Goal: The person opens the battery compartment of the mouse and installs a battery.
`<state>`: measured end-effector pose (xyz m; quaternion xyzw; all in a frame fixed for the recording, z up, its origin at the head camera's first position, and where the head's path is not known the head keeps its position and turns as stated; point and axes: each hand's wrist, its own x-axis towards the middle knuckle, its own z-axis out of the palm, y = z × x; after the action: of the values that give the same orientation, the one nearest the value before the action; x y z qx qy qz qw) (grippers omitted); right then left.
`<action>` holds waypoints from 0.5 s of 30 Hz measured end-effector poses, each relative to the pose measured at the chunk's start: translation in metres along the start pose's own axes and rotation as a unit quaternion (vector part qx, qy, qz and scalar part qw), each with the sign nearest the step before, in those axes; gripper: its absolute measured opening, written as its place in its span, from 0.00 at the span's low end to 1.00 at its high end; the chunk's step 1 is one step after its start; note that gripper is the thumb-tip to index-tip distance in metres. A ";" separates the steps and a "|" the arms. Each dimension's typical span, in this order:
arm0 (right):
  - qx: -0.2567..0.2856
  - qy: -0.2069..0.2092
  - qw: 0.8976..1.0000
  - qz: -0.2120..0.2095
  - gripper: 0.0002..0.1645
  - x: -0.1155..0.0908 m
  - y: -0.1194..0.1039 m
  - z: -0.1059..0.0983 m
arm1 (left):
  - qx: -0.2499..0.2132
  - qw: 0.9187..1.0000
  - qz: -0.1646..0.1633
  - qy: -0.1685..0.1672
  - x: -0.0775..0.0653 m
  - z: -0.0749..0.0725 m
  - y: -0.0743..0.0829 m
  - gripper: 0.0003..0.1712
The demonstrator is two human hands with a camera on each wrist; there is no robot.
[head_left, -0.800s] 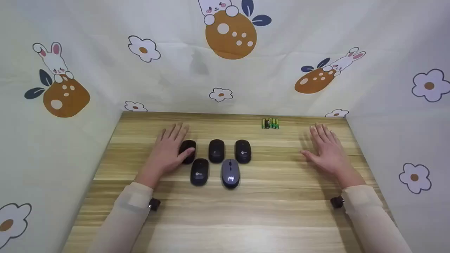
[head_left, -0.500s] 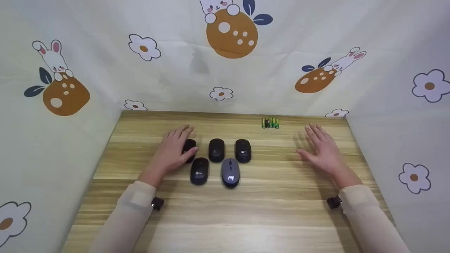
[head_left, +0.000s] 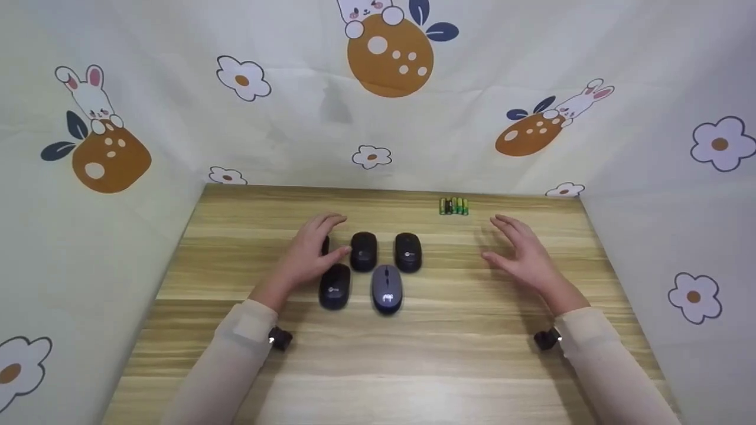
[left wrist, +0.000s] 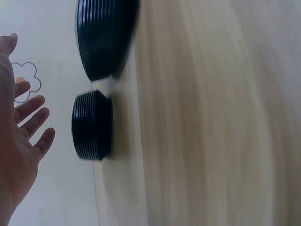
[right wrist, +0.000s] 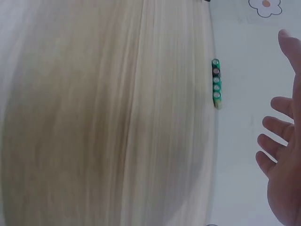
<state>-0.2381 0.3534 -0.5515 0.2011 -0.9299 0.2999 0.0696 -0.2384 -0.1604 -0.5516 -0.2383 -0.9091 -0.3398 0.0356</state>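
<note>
My left hand [head_left: 310, 251] hovers over the far-left black computer mouse [head_left: 325, 245] and hides most of it; its fingers are spread and loosely bent, holding nothing. Close by its thumb is the back-middle black mouse [head_left: 364, 252], and below the palm lies a black mouse with a pale logo [head_left: 335, 287]. Another black mouse [head_left: 408, 252] and a grey mouse [head_left: 387, 289] sit to their right. In the left wrist view two black mice show side-on, the nearer mouse [left wrist: 104, 35] blurred. My right hand [head_left: 522, 257], relaxed and holding nothing, is over the table's right side.
Several green and black batteries [head_left: 453, 206] stand in a row near the back edge of the wooden table [head_left: 449, 354], also in the right wrist view as a line of batteries [right wrist: 216, 82]. Patterned cloth [head_left: 295, 130] rises behind and at both sides.
Both hands have moved inward, the left one rightward across the far-left mouse, the right one leftward. Their fingers are more bent than before. The mice and batteries have stayed in place.
</note>
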 end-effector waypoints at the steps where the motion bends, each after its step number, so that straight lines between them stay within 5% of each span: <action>1: 0.005 -0.003 1.000 -0.002 0.50 0.001 -0.002 0.002 | -0.008 1.000 -0.002 -0.002 0.001 0.002 0.001 0.43; 15: 0.060 -0.040 0.997 -0.021 0.51 0.014 -0.034 0.027 | -0.037 0.998 0.022 -0.040 0.025 0.026 0.020 0.41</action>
<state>-0.2366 0.3078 -0.5524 0.2365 -0.9078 0.3453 0.0269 -0.2485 -0.1205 -0.5544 -0.2726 -0.8913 -0.3622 -0.0026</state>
